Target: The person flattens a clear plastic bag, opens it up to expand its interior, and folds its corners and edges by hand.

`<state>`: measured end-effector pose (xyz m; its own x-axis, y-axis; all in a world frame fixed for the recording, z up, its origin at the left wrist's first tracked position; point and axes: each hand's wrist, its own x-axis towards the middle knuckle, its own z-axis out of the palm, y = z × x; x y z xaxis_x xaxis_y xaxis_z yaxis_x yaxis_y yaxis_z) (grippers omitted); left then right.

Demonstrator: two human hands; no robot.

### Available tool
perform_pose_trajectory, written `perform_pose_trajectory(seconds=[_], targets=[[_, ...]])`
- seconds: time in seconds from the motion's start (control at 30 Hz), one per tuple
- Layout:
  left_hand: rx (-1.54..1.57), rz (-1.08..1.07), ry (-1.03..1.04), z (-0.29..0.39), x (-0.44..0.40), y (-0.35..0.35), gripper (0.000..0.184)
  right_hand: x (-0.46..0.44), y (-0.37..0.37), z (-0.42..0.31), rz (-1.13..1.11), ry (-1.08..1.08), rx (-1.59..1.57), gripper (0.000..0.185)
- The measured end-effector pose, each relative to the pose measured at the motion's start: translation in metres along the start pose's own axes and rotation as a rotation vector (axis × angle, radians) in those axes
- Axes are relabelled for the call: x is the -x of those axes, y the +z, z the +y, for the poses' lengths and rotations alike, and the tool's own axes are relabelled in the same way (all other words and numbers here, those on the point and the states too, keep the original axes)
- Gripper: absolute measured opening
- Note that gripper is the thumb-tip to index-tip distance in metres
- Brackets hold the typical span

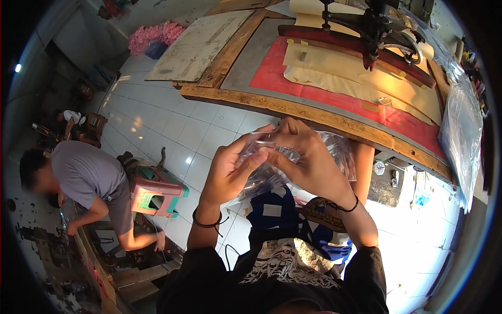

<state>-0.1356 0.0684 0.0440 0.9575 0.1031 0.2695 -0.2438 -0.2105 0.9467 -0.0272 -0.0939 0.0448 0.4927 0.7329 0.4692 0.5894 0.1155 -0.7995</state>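
Both of my hands meet in front of me, above my lap, on a clear plastic bag point(261, 175). My left hand point(230, 167) pinches the plastic near its upper edge, thumb pressed against the fingers. My right hand point(300, 152) grips the same edge from the other side, its thumb close to the left one. Shiny, crumpled plastic hangs below the fingers and also shows to the right of my right wrist. Whether that is one bag or several I cannot tell. Anything inside the bag cannot be made out.
Just beyond my hands is a wooden-edged worktable point(324, 112) with a red sheet point(272, 68), tan paper and a black metal press point(374, 36). Clear plastic sheets point(463, 136) hang at its right end. To the left, a co-worker point(89, 172) bends beside a pink-and-green stool point(159, 193).
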Motion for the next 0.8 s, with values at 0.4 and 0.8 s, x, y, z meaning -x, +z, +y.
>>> perform_pose_trajectory(seconds=[0.4,0.8], targets=[[0.058,-0.026,-0.032,-0.005,0.002,0.010,0.044,0.003,-0.001,0.005,-0.005,-0.028,0.048,0.021],[0.052,-0.048,0.025,-0.005,0.001,0.011,0.047,0.003,-0.004,-0.002,0.032,-0.003,0.090,0.023]])
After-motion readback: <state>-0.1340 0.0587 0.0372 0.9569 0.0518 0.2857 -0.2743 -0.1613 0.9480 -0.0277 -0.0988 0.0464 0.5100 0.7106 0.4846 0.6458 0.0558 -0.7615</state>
